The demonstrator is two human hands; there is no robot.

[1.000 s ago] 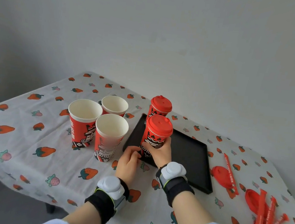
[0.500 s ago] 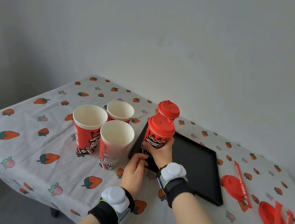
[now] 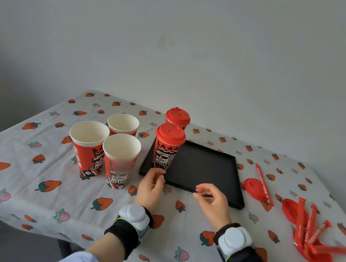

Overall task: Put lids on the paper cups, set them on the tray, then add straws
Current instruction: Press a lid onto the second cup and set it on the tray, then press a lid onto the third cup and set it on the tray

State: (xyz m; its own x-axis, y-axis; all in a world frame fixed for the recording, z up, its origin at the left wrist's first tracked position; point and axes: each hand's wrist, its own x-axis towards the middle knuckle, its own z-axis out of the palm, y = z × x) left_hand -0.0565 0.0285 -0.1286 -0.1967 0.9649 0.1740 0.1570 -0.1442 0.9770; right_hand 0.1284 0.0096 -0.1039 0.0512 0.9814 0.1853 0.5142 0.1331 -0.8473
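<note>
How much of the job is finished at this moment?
Done: two lidded cups stand on the tray. In hand: nothing; the left hand touches the near cup's base, the right hand is empty. Left: three open cups, then straws.

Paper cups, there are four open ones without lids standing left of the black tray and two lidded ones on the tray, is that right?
Not quite. The head view shows three open paper cups without lids left of the black tray, not four. The rest holds: two lidded cups stand at the tray's left side.
</note>
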